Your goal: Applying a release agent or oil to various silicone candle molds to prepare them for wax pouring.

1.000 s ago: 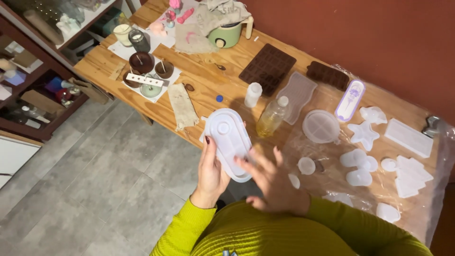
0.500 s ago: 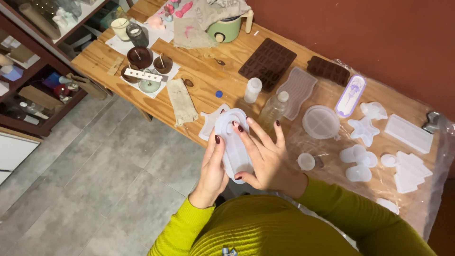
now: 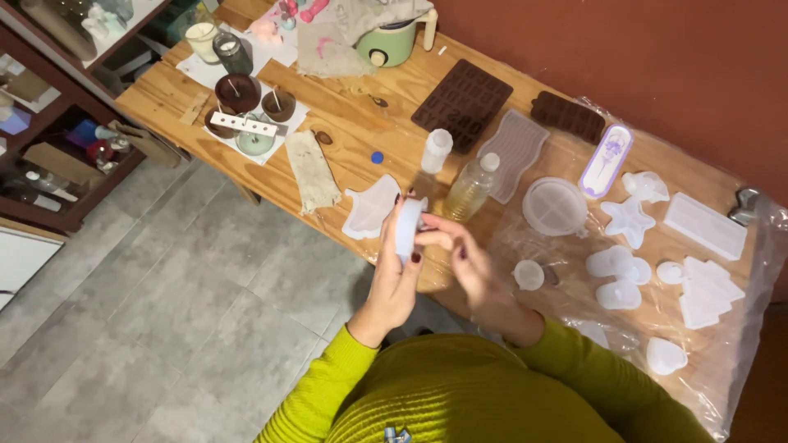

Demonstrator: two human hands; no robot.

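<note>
Head camera view: a person in a yellow-green sweater holds a white oval silicone mould (image 3: 408,228) edge-on above the near edge of a wooden table (image 3: 345,107), so that only its thin rim shows. Both hands are closed on it: the left hand (image 3: 396,275) wraps the mould from the side with dark-polished fingers curled over the rim, while the right hand (image 3: 468,262) pinches its upper part between thumb and fingertips. Just beside the mould, on the near edge, lies a flat white tree-shaped mould (image 3: 371,207). Directly beyond the hands stands a clear plastic bottle (image 3: 469,189) of yellowish liquid with a white cap, and near it a small white bottle (image 3: 436,151) and a blue cap (image 3: 377,157). Farther toward the wall lie two brown chocolate moulds (image 3: 462,104), with a wavy translucent tray (image 3: 513,153) between them. The right end of the table is covered by clear plastic sheeting (image 3: 739,328) carrying a round white mould (image 3: 555,206), a star-shaped mould (image 3: 629,220) and several other white shapes. At the left end, jars and bowls with wicks (image 3: 238,92) sit on white paper, and a green electric pot (image 3: 387,43) stands at the far edge.
</note>
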